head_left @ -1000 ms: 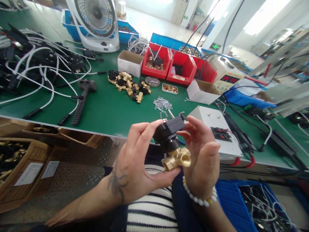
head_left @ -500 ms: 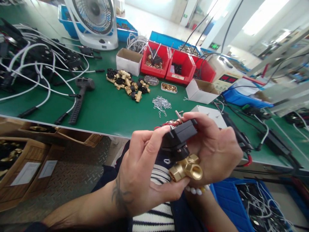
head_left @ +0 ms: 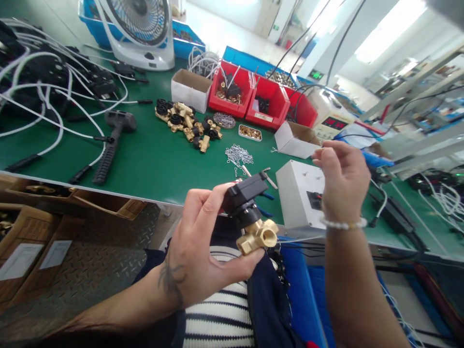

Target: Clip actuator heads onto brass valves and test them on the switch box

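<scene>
My left hand (head_left: 201, 244) grips a valve (head_left: 250, 215) with a black plastic top and a brass tee body, held over my lap just in front of the green table (head_left: 152, 164). My right hand (head_left: 342, 176) is raised to the right, above a white box (head_left: 300, 193), and is off the valve. Its fingers are curled together in a pinch; what they hold, if anything, is too small to name. A bead bracelet circles that wrist.
On the table lie a heap of brass valves (head_left: 184, 125), loose wire clips (head_left: 237, 155), red bins (head_left: 250, 96), cardboard boxes, a fan (head_left: 139, 29), white cables and a black handle (head_left: 112, 145). A meter (head_left: 331, 118) stands at the right. Crates sit below left.
My right hand has let go of the valve and lifted up to the right. My left hand keeps the valve, now slightly lower and to the left.
</scene>
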Tool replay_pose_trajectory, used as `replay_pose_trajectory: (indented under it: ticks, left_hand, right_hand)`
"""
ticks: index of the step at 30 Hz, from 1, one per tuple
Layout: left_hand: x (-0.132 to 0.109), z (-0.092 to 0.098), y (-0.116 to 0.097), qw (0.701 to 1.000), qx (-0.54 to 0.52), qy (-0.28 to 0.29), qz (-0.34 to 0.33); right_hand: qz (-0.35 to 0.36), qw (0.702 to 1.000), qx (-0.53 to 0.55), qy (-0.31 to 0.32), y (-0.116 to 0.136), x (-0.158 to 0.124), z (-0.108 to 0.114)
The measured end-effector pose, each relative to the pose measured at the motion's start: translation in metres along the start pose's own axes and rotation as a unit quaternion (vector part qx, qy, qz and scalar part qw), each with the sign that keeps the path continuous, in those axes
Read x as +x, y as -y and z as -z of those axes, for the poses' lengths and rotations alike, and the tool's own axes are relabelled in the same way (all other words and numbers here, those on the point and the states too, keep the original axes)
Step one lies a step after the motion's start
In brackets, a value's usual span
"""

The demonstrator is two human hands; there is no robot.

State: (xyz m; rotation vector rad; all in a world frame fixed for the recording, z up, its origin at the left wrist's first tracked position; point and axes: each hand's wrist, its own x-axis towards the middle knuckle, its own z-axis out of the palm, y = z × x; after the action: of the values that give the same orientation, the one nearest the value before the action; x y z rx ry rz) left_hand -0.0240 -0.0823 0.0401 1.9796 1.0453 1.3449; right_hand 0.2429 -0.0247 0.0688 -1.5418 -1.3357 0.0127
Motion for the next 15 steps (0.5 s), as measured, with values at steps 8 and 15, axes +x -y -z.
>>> replay_pose_trajectory:
  ticks: [8, 15]
  left_hand:
    - [-0.001, 0.004, -0.012, 0.998, 0.054, -0.012, -0.011]
    - [-0.001, 0.002, -0.017, 0.998, 0.059, -0.009, -0.034]
  right_hand:
    - [-0.085, 0.972, -0.120, 0.181, -0.095, 0.045, 0.031]
    - [-0.086, 0.972, -0.149, 0.160, -0.100, 0.036, 0.024]
